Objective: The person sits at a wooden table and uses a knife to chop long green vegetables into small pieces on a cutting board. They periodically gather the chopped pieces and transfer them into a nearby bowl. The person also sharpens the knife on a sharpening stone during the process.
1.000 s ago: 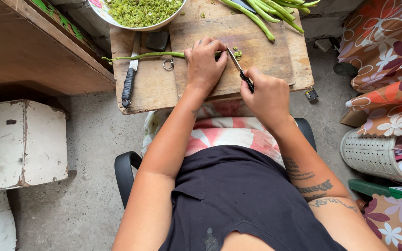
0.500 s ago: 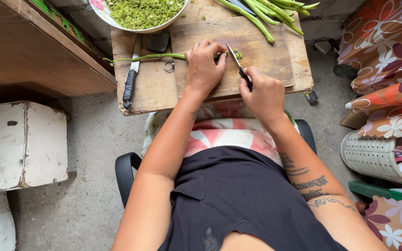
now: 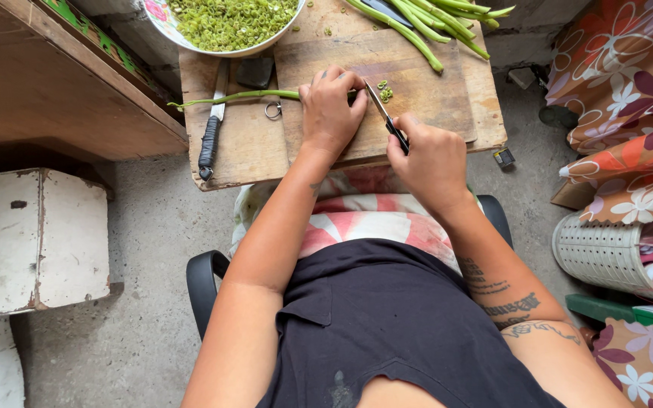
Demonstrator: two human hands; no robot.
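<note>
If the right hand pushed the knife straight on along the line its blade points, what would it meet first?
The right hand holds the knife, blade pointing up-left toward the left hand. Straight on, the tip would likely meet the left hand's fingertips pinning the long green bean first; height above the cutting board is unclear.

I log: worn wooden cutting board (image 3: 425, 91) on square wooden table (image 3: 243, 151); round enamel bowl (image 3: 162, 19) behind-left, long green beans (image 3: 425, 19) behind-right (spare cord-wrapped knife (image 3: 209, 132) left).

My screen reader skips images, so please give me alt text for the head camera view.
Seated person's left hand pins a long green bean on a wooden cutting board while the right hand slices it with a knife. A bowl of chopped beans sits behind.
</note>
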